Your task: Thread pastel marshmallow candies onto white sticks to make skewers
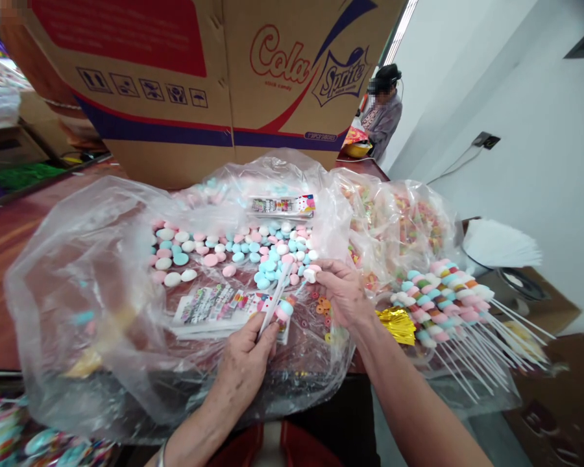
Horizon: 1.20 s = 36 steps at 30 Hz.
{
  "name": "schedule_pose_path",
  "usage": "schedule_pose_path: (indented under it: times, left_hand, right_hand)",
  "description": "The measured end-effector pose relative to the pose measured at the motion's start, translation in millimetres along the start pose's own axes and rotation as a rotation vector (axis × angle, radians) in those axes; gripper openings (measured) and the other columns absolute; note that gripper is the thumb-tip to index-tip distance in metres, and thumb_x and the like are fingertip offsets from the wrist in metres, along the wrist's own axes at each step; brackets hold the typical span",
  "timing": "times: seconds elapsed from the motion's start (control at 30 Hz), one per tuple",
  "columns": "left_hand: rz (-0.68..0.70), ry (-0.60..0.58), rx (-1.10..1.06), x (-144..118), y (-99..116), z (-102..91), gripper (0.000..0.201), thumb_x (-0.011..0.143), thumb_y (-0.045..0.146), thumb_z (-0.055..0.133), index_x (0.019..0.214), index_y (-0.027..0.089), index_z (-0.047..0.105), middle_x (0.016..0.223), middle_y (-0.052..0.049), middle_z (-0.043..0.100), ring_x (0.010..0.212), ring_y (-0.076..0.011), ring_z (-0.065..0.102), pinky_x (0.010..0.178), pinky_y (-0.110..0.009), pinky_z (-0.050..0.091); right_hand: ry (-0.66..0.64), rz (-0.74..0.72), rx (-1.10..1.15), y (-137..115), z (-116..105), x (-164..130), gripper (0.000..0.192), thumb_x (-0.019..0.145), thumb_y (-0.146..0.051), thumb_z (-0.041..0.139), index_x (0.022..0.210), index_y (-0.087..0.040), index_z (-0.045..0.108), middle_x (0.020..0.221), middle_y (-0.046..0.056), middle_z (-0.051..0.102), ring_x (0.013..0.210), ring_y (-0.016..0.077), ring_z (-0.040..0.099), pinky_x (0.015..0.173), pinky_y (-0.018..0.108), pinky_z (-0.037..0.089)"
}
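Note:
My left hand [247, 357] is closed around thin white sticks [275, 299] that point up and away from me. Close to its fingers, a few pink and blue candies [285, 309] appear threaded on one stick. Between thumb and fingertips, my right hand [343, 293] pinches a white and pink candy [312, 274], just right of the stick tips. Beyond both hands lie many loose pink, white and blue candies [253, 248] on clear plastic. Printed wrappers [219, 305] are stacked left of the sticks, and small orange rings [323, 306] lie below my right hand.
A big cardboard box [170, 52] stands at the back. Bagged orange candies [409, 217], finished candy skewers [442, 298] and a gold foil bundle [396, 325] are on the right. Crumpled clear plastic [82, 259] spreads leftward. Another person [387, 117] works at the far right.

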<state>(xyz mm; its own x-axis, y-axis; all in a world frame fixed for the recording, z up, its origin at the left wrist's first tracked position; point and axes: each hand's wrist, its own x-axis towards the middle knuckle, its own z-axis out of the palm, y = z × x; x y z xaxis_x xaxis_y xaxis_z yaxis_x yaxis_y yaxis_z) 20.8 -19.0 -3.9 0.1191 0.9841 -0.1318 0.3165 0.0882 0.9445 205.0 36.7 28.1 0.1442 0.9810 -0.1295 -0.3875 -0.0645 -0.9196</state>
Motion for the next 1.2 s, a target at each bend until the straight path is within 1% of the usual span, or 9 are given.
schedule_pose_path:
  times: [0.17, 0.37, 0.47, 0.53, 0.6, 0.77, 0.87, 1.1, 1.2]
  left_hand:
    - [0.013, 0.018, -0.012, -0.1, 0.7, 0.7, 0.03, 0.086, 0.045, 0.052, 0.069, 0.021, 0.058, 0.054, 0.005, 0.048, 0.054, -0.0155, 0.045, 0.055, -0.025, 0.034]
    - [0.019, 0.034, -0.026, -2.0, 1.2, 1.5, 0.032, 0.086, 0.045, 0.052, 0.064, 0.021, 0.055, 0.053, 0.005, 0.047, 0.053, -0.0147, 0.043, 0.053, -0.025, 0.032]
    - [0.015, 0.037, -0.045, -3.3, 4.1, 1.6, 0.032, 0.085, 0.046, 0.052, 0.065, 0.021, 0.055, 0.054, 0.005, 0.046, 0.052, -0.0146, 0.042, 0.053, -0.024, 0.032]
    - [0.014, 0.031, -0.049, -3.7, 4.9, 1.7, 0.032, 0.085, 0.046, 0.052, 0.066, 0.021, 0.056, 0.054, 0.005, 0.046, 0.053, -0.0146, 0.042, 0.053, -0.025, 0.032]
    - [0.019, 0.03, -0.04, -3.7, 4.2, 1.7, 0.03, 0.086, 0.045, 0.052, 0.068, 0.021, 0.057, 0.055, 0.005, 0.046, 0.054, -0.0148, 0.043, 0.054, -0.025, 0.032]
    - [0.032, 0.015, -0.032, -3.1, -0.6, 2.1, 0.03, 0.086, 0.044, 0.051, 0.069, 0.021, 0.057, 0.055, 0.005, 0.044, 0.054, -0.0148, 0.042, 0.055, -0.025, 0.032]
    - [0.03, 0.017, -0.028, -3.2, -1.7, 2.5, 0.03, 0.087, 0.044, 0.051, 0.07, 0.021, 0.058, 0.056, 0.005, 0.043, 0.054, -0.0147, 0.041, 0.054, -0.025, 0.031]
    - [0.02, 0.032, 0.005, -2.5, 2.0, 3.8, 0.028, 0.086, 0.044, 0.05, 0.068, 0.022, 0.053, 0.054, 0.005, 0.045, 0.053, -0.0154, 0.043, 0.054, -0.026, 0.032]
    - [0.029, 0.027, 0.017, -1.4, 0.7, 4.7, 0.029, 0.086, 0.043, 0.049, 0.066, 0.022, 0.052, 0.054, 0.005, 0.044, 0.053, -0.0154, 0.042, 0.054, -0.026, 0.033]
  right_hand:
    - [-0.039, -0.063, -0.028, 1.4, -0.4, -1.2, 0.02, 0.064, -0.03, 0.079, 0.081, -0.019, 0.074, 0.075, -0.001, 0.072, 0.067, 0.0123, 0.064, 0.062, 0.024, 0.053]
    - [-0.09, -0.113, -0.196, 5.2, -5.1, -3.2, 0.022, 0.072, -0.034, 0.076, 0.09, -0.021, 0.076, 0.086, 0.0, 0.075, 0.073, 0.0139, 0.067, 0.068, 0.026, 0.055]
    - [-0.145, -0.173, -0.365, 6.9, -8.7, -4.6, 0.026, 0.08, -0.037, 0.07, 0.102, -0.023, 0.075, 0.1, 0.001, 0.076, 0.088, 0.0174, 0.07, 0.083, 0.032, 0.056]
    - [-0.185, -0.251, -0.498, 5.8, -10.6, -5.3, 0.027, 0.084, -0.037, 0.065, 0.107, -0.024, 0.074, 0.109, 0.001, 0.075, 0.101, 0.0193, 0.068, 0.095, 0.036, 0.052]
    - [-0.227, -0.321, -0.626, 2.4, -12.2, -5.6, 0.027, 0.087, -0.033, 0.061, 0.11, -0.025, 0.073, 0.115, 0.001, 0.073, 0.109, 0.0196, 0.067, 0.101, 0.037, 0.049]
    - [-0.31, -0.502, -0.897, -8.6, -15.5, -5.7, 0.032, 0.089, -0.023, 0.053, 0.114, -0.027, 0.072, 0.115, 0.001, 0.073, 0.107, 0.0183, 0.068, 0.1, 0.037, 0.051]
    - [-0.327, -0.566, -1.002, -9.5, -16.9, -7.9, 0.035, 0.09, -0.02, 0.049, 0.117, -0.025, 0.071, 0.116, 0.003, 0.073, 0.107, 0.0179, 0.068, 0.099, 0.036, 0.052]
    - [-0.313, -0.638, -1.089, 6.4, -17.9, -13.2, 0.038, 0.093, -0.02, 0.044, 0.123, -0.025, 0.067, 0.122, 0.003, 0.07, 0.113, 0.0175, 0.065, 0.102, 0.036, 0.051]
    - [-0.331, -0.671, -1.131, 16.7, -14.4, -17.0, 0.04, 0.093, -0.019, 0.041, 0.125, -0.022, 0.065, 0.122, 0.005, 0.07, 0.113, 0.0165, 0.065, 0.103, 0.033, 0.049]
